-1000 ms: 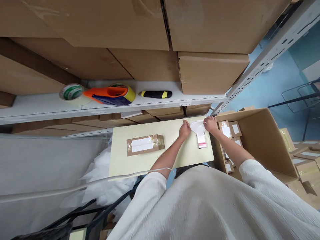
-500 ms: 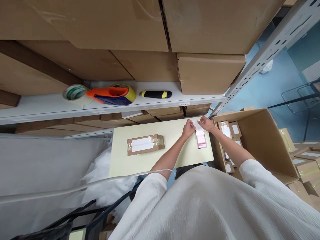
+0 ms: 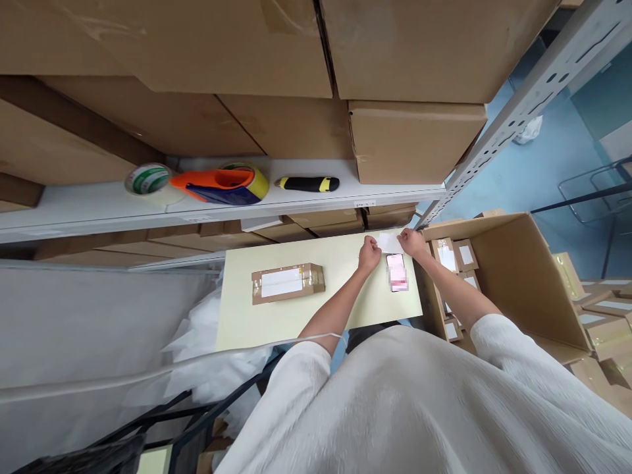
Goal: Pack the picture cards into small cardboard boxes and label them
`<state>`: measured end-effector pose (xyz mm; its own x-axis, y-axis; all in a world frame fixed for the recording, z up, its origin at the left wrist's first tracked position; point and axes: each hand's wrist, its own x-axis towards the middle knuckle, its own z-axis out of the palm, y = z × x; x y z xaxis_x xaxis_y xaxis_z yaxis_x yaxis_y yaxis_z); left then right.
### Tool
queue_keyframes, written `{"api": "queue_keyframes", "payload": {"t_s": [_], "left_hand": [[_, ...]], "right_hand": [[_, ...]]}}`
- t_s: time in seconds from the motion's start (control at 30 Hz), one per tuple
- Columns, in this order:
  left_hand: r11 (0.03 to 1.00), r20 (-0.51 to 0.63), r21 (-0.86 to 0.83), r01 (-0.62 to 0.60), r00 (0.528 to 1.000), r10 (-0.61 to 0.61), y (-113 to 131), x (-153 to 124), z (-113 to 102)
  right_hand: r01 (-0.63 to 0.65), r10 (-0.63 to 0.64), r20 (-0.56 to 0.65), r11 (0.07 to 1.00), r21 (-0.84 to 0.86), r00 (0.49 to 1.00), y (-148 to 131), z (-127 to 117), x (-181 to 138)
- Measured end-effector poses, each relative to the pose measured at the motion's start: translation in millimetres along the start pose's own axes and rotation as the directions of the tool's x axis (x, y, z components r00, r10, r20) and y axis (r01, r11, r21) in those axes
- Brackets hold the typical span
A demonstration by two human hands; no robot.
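Note:
A small white slip of paper (image 3: 388,243) is stretched between my two hands above the far right part of the pale table (image 3: 345,289). My left hand (image 3: 369,253) pinches its left end, and my right hand (image 3: 411,242) has closed fingers on its right end. Just below the slip lies a phone (image 3: 396,272) with a lit, partly blurred screen. To the left on the table rests a taped cardboard box (image 3: 288,284) with a white label on top.
Beyond the table, a shelf (image 3: 197,209) holds tape rolls (image 3: 151,181), an orange and blue tape dispenser (image 3: 222,185), a black-yellow utility knife (image 3: 309,184) and large cartons (image 3: 415,141). At right stands an open carton (image 3: 523,289) with small labelled boxes. White wrap (image 3: 202,336) hangs at left.
My hands have moved slightly apart, and the white slip, bunched between the fingers before, now lies flat and stretched out between them.

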<state>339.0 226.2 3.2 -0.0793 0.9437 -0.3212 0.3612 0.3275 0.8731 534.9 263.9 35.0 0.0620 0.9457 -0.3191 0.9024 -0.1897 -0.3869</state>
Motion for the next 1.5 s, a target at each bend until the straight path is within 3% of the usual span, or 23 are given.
{"api": "queue_keyframes", "payload": {"t_s": [0.23, 0.43, 0.67, 0.77, 0.9, 1.03, 1.13, 1.33, 1.5], "left_hand": [[0.993, -0.070, 0.013, 0.121, 0.990, -0.120, -7.2, 5.8, -20.0], [0.983, -0.149, 0.042, 0.178, 0.974, -0.170, -9.4, 6.8, -37.1], [0.973, -0.224, 0.044, 0.228, 0.951, -0.212, -14.9, 0.4, -57.3], [0.976, -0.215, -0.031, 0.216, 0.952, -0.217, -16.5, -3.1, -62.1], [0.979, -0.219, -0.135, 0.154, 0.959, -0.181, -16.6, -12.8, -62.0], [0.976, -0.233, -0.205, 0.078, 0.964, -0.126, -13.7, -26.3, -64.6], [0.961, -0.230, -0.271, 0.050, 0.966, -0.115, -8.1, -34.6, -71.5], [0.901, -0.139, -0.427, 0.078, 0.979, -0.151, 5.2, -50.4, -92.0], [0.870, -0.078, -0.481, 0.110, 0.983, -0.167, 2.9, -67.5, -123.7]], "right_hand": [[-0.039, 0.037, -0.138, 0.999, -0.009, 0.990, 34.4, -4.2, 1.9], [-0.162, 0.173, -0.133, 0.983, 0.090, 0.976, 53.0, -7.0, 4.0], [-0.252, 0.261, -0.128, 0.964, 0.081, 0.957, 59.6, -8.5, 0.5], [-0.181, 0.191, -0.150, 0.980, 0.078, 0.970, 60.8, -5.6, -6.2], [0.050, -0.034, -0.199, 0.996, 0.072, 0.979, 48.9, 6.0, -17.6], [0.304, -0.297, -0.062, 0.935, 0.184, 0.953, 19.7, 20.9, -29.2], [0.384, -0.413, 0.038, 0.874, 0.298, 0.910, -3.9, 28.2, -38.5], [0.416, -0.439, -0.010, 0.844, 0.339, 0.899, -39.1, 24.6, -50.8], [0.419, -0.428, -0.065, 0.827, 0.374, 0.902, -72.1, 14.0, -62.3]]}}
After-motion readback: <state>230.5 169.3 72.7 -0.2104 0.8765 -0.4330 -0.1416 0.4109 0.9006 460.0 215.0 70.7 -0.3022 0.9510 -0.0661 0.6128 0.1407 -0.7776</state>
